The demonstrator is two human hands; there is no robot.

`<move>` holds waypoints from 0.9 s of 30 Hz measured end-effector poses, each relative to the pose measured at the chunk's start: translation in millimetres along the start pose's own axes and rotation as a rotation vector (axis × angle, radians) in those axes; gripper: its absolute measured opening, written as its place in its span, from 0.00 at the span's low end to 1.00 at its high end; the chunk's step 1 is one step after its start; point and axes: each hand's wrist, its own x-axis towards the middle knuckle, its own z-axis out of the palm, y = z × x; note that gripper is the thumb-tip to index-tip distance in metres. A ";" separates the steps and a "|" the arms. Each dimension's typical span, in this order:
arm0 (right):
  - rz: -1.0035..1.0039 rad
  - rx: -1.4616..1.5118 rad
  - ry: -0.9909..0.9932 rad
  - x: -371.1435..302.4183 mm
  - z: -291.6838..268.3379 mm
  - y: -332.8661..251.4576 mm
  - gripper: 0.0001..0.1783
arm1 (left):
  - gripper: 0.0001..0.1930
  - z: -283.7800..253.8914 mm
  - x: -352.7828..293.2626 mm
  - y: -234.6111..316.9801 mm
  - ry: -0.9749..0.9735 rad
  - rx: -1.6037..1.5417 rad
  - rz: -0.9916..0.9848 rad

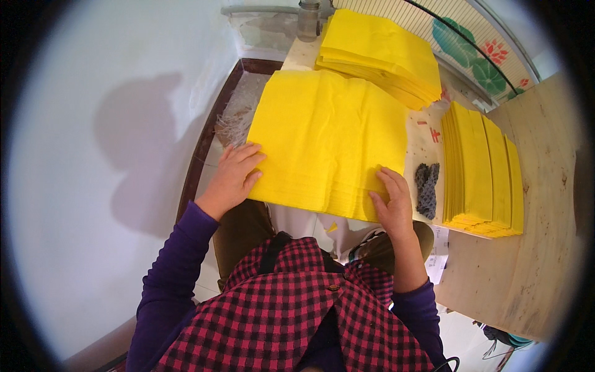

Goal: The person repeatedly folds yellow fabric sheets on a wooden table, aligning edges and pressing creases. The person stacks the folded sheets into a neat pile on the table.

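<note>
Head view: we have a broad stack of yellow paper sheets (328,139) lying on the near end of the wooden worktable (545,204), its front edge overhanging toward our lap. Our left hand (235,177) rests flat on the near left corner of the stack, fingers spread and extended, gripping nothing. Our right hand (392,201) lies on the near right edge, fingers slightly curled over the fanned sheet edges; we cannot tell whether a fingertip has a single sheet pinched or merely presses on the pile.

Judged from this posture, the step in hand is squaring or fanning the near edge of the stack. To do it well, we suggest:

1. Keeping the left palm flat as an anchor, so the lower sheets do not creep sideways.
2. Working the right fingertips along the stepped edge with light pressure; thin paper creases easily.
3. Watching the overhang, since sheets pushed forward could slide off the table edge.

A second yellow stack (381,53) sits behind, and a folded yellow pile (483,170) stands to the right, with a small dark knitted item (426,189) between that pile and our stack.
</note>
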 end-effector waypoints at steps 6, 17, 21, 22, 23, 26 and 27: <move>-0.090 -0.039 0.046 0.6 1.6 3.0 0.17 | 0.19 -1.5 -0.1 1.5 0.009 0.011 -0.002; -0.170 -0.043 0.138 -1.9 4.6 1.3 0.08 | 0.17 -1.9 -5.0 4.7 0.047 0.022 -0.001; -0.159 -0.018 0.138 -3.6 5.2 -0.7 0.08 | 0.17 -3.0 -8.2 4.2 0.008 0.010 -0.032; -0.167 -0.021 0.139 -3.9 5.3 -1.1 0.08 | 0.18 -3.3 -9.0 3.8 0.003 -0.004 -0.036; -0.172 -0.021 0.142 -3.8 5.4 -1.4 0.08 | 0.18 -3.3 -9.3 3.4 0.003 0.000 -0.036; -0.176 -0.027 0.141 -4.4 4.8 -2.3 0.08 | 0.18 -3.2 -10.3 2.7 0.022 0.001 -0.021; -0.174 -0.028 0.141 -4.5 4.5 -2.5 0.08 | 0.18 -3.3 -10.6 2.6 0.026 0.001 -0.019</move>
